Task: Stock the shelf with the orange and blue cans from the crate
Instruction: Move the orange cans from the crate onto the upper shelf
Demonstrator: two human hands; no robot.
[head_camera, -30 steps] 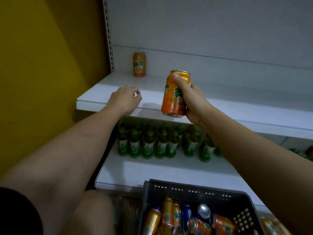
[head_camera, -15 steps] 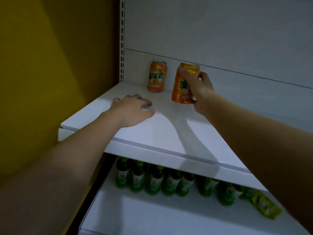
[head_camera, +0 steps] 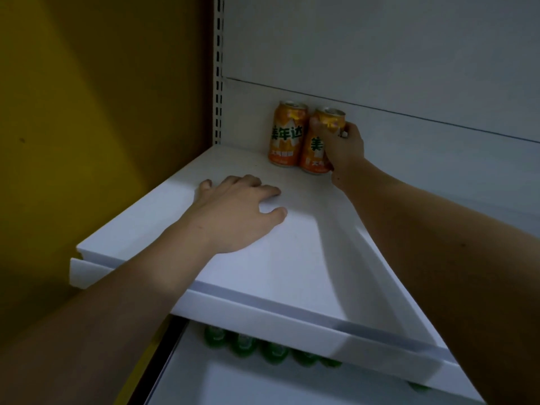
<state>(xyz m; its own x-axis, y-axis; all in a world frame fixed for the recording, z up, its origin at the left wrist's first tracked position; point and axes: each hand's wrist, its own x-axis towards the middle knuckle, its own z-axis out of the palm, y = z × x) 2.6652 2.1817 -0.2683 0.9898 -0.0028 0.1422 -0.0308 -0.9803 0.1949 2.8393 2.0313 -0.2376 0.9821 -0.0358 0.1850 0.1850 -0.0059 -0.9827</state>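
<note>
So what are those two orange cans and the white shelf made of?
The two orange cans, one gripped by the right hand, look like thin metal with a glossy printed coat: each has a silvery rim on top. The shelf under the left hand looks like smooth, white-painted metal, though it could be plastic.

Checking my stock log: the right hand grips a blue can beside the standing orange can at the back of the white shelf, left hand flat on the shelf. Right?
Not quite: the head view shows the right hand gripping an orange can, not blue. The rest holds.
</note>
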